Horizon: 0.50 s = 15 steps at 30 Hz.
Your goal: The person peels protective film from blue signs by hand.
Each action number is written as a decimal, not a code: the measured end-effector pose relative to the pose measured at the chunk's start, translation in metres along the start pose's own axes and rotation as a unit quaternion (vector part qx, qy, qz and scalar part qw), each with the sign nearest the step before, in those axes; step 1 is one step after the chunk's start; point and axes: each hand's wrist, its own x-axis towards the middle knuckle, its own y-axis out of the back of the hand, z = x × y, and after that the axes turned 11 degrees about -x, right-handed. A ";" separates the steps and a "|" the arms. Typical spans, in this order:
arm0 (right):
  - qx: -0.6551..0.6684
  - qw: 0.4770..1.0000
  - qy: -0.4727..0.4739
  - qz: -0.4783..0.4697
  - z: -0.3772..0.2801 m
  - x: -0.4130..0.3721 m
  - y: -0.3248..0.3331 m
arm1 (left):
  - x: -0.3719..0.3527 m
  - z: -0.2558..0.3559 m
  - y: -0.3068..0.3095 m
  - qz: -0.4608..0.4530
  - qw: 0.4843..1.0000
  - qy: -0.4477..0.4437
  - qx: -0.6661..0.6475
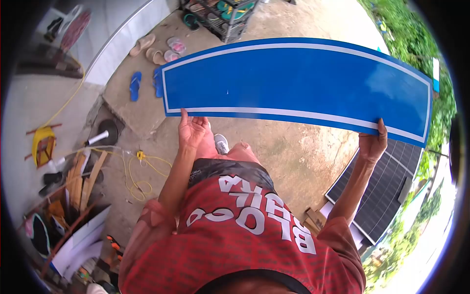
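Note:
A long blue sign panel with a white border line spans the view in front of me, its face toward me. My left hand grips its lower edge near the left corner, thumb on the face and fingers behind or under the edge. Near the right end, my right hand holds the same lower edge, thumb up on the front and the other fingers folded beneath. The panel bears no lettering that I can see. It hides part of the concrete floor behind it.
Blue flip-flops and other footwear lie by a shoe rack. A solar panel leans at the right. At left are a yellow cable, wood pieces and clutter along the wall. Green plants border the right.

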 end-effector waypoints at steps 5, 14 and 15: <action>0.075 0.982 0.112 0.133 -0.010 -0.035 0.072 | 0.066 -0.034 -0.113 -0.128 0.983 0.104 0.076; 0.158 0.933 0.205 0.252 0.002 -0.064 0.082 | 0.180 -0.102 -0.237 -0.236 0.932 0.239 0.139; 0.179 0.927 0.215 0.252 0.009 -0.066 0.086 | 0.192 -0.109 -0.245 -0.243 0.926 0.249 0.146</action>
